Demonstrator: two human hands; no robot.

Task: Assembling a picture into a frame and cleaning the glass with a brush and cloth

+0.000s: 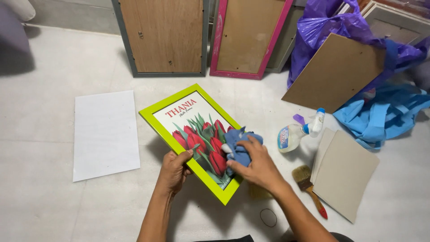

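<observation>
Wiping the glass of the lime frame (148,115) goes best with the cloth (239,147) kept bunched flat under the palm, stroked from the middle out to the corners, while the other hand braces the frame so it does not rock. The left hand (172,172) grips the frame's lower left edge, thumb on the front. The right hand (255,166) is pressed down on the blue cloth, fingers curled over it, at the frame's right corner.

The frame is held tilted just above the floor (40,197), one corner toward the person and one pointing away, near the middle of the floor. It is a bright lime-green rectangle with a narrow moulding, showing a print of red tulips with green leaves on white under red lettering. The glass looks free of streaks where it shows; the part under the cloth is hidden.

Close to the person a thin dark ring (268,217) lies on the floor. To the right lie a brush (309,183) with a red handle and grey boards (342,172). A spray bottle (295,133) lies on its side just right of the frame. A white sheet (105,134) lies to the left. Farther off, a grey frame (163,38) and a pink frame (246,38) lean back-outward at the far edge, with a purple bag (322,27), a brown board (336,74) and a blue bag (380,116) at the far right.
</observation>
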